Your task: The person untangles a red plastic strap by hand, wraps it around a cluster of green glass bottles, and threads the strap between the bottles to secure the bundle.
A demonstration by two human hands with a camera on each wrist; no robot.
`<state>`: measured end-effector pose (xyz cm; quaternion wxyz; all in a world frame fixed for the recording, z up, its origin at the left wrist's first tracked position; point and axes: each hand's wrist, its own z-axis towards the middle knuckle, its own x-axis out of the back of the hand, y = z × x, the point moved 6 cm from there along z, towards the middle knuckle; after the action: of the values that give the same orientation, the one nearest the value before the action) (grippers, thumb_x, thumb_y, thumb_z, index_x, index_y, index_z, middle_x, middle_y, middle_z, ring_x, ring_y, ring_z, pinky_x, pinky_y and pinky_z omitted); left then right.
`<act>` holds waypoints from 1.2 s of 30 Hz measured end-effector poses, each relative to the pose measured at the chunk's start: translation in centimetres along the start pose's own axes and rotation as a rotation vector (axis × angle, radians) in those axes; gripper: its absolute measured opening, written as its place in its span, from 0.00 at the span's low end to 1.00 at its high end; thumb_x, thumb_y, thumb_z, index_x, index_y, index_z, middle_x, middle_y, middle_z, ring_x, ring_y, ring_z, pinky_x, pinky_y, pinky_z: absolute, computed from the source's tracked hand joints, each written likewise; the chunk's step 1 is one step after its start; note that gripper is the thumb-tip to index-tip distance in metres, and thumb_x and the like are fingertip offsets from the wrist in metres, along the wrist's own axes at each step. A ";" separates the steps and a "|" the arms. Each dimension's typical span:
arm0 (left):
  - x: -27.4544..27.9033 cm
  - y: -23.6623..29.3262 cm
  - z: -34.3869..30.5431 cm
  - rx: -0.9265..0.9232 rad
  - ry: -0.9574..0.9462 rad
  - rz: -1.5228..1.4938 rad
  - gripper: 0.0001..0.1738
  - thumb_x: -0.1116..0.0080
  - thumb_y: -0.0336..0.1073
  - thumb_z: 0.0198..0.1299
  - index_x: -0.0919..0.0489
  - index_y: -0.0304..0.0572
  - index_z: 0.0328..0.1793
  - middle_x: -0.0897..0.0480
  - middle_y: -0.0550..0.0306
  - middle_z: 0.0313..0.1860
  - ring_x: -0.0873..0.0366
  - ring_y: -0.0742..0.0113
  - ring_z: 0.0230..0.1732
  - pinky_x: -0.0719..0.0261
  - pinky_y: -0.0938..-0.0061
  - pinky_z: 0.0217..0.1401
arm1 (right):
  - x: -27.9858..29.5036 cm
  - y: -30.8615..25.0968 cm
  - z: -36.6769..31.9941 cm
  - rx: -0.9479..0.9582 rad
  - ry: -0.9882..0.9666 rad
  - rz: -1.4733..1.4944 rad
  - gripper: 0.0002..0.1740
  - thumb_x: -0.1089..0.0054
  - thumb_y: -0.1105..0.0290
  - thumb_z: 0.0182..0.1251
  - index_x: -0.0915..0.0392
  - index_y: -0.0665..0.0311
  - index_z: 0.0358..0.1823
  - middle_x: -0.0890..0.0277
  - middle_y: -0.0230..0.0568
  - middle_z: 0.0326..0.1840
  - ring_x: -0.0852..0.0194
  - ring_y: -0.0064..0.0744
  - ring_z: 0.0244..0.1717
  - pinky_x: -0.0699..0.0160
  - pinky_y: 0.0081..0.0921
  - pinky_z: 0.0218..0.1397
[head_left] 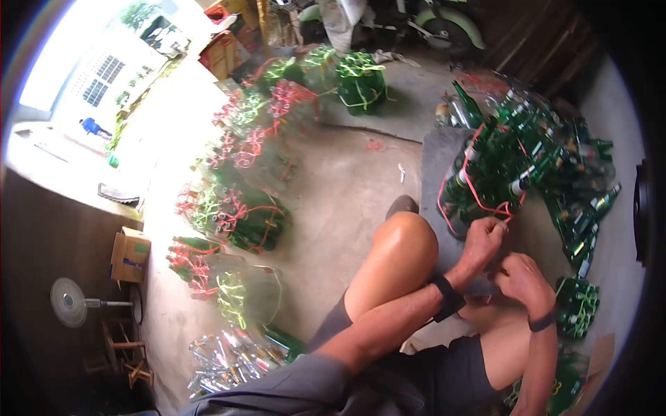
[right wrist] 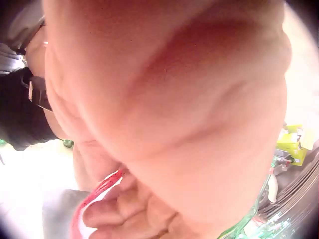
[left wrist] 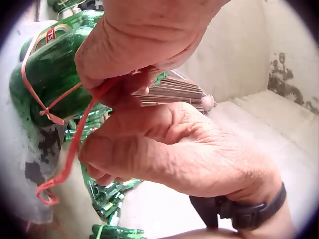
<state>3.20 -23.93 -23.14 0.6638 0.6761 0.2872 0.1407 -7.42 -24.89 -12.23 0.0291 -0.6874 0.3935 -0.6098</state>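
Observation:
A cluster of green glass bottles (head_left: 479, 170) stands on a dark grey slab in the head view, with red plastic string (head_left: 474, 182) looped round it. Just in front of it, my left hand (head_left: 483, 244) pinches the string near the bundle's lower edge. My right hand (head_left: 525, 283) is close beside it, fingers curled in toward the left. In the left wrist view a loose string end (left wrist: 70, 154) hangs past the right hand's thumb, and a small knot sits on the bottles' side. Red string (right wrist: 102, 186) runs into the right hand's curled fingers in the right wrist view.
A big heap of loose green bottles (head_left: 555, 159) lies along the right wall. Several tied bottle bundles (head_left: 253, 215) line the floor at left, with clear bottles (head_left: 229, 364) nearer. A fan (head_left: 69, 301) and a cardboard box (head_left: 130, 254) stand farther left.

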 end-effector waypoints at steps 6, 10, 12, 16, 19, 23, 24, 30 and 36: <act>1.5 3.2 -0.9 0.034 0.113 0.257 0.17 0.40 0.42 0.65 0.13 0.32 0.40 0.14 0.42 0.27 0.14 0.59 0.29 0.19 0.60 0.35 | 4.2 -0.7 1.3 0.061 0.393 0.209 0.06 0.39 0.78 0.63 0.25 0.73 0.29 0.25 0.51 0.25 0.27 0.53 0.24 0.29 0.39 0.33; 1.7 3.6 -0.7 0.011 0.139 0.358 0.17 0.38 0.45 0.65 0.10 0.37 0.43 0.13 0.37 0.32 0.12 0.39 0.39 0.15 0.52 0.43 | 6.9 -3.3 3.0 0.263 0.593 -0.126 0.03 0.42 0.82 0.64 0.23 0.69 0.39 0.27 0.49 0.38 0.27 0.52 0.42 0.28 0.44 0.45; 2.0 3.7 -0.8 -0.043 0.176 0.408 0.17 0.36 0.45 0.64 0.10 0.38 0.42 0.14 0.36 0.32 0.13 0.36 0.38 0.16 0.49 0.43 | 7.0 -3.6 4.1 0.279 0.592 -0.184 0.04 0.42 0.83 0.64 0.23 0.69 0.39 0.26 0.49 0.39 0.27 0.53 0.43 0.28 0.45 0.46; 2.3 3.9 -0.8 -0.061 0.205 0.440 0.16 0.35 0.45 0.63 0.11 0.37 0.38 0.14 0.36 0.31 0.14 0.35 0.38 0.16 0.48 0.42 | 7.2 -2.7 6.1 0.226 0.555 -0.201 0.07 0.47 0.84 0.64 0.24 0.70 0.42 0.27 0.51 0.43 0.25 0.58 0.46 0.27 0.48 0.49; 2.4 3.8 -0.8 -0.068 0.223 0.442 0.16 0.35 0.44 0.63 0.12 0.36 0.35 0.15 0.36 0.29 0.14 0.34 0.37 0.17 0.47 0.41 | 7.1 -1.8 7.1 0.152 0.534 -0.121 0.07 0.50 0.82 0.67 0.25 0.70 0.43 0.25 0.53 0.42 0.23 0.59 0.46 0.26 0.49 0.48; 2.3 3.7 -0.7 -0.069 0.244 0.443 0.16 0.35 0.44 0.63 0.13 0.36 0.33 0.16 0.35 0.28 0.15 0.34 0.35 0.17 0.46 0.40 | 6.7 1.1 8.6 0.052 0.446 0.020 0.08 0.55 0.78 0.72 0.24 0.72 0.43 0.20 0.57 0.39 0.18 0.57 0.42 0.22 0.46 0.46; 2.6 3.9 -0.7 -0.095 0.272 0.457 0.16 0.35 0.44 0.63 0.13 0.37 0.32 0.16 0.35 0.27 0.15 0.34 0.34 0.18 0.46 0.39 | 6.5 2.0 8.7 0.044 0.400 0.081 0.10 0.56 0.77 0.73 0.24 0.72 0.43 0.19 0.57 0.37 0.16 0.55 0.41 0.21 0.44 0.46; 2.6 4.2 -1.0 -0.155 0.289 0.394 0.17 0.35 0.42 0.64 0.12 0.32 0.33 0.17 0.36 0.23 0.12 0.46 0.26 0.18 0.59 0.32 | 6.8 3.2 8.4 0.061 0.369 0.092 0.15 0.56 0.78 0.68 0.19 0.71 0.46 0.15 0.58 0.44 0.13 0.54 0.48 0.17 0.40 0.53; 2.4 4.0 -0.9 -0.105 0.290 0.396 0.17 0.33 0.42 0.64 0.11 0.32 0.33 0.15 0.46 0.20 0.16 0.65 0.21 0.21 0.66 0.29 | 7.3 2.1 7.8 0.047 0.335 -0.016 0.17 0.57 0.80 0.65 0.17 0.70 0.47 0.15 0.56 0.46 0.15 0.55 0.51 0.19 0.42 0.56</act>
<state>5.45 -21.64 -19.60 0.6093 0.6566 0.2336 0.3782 -2.12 -33.94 -9.37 -0.0259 -0.5784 0.3730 -0.7250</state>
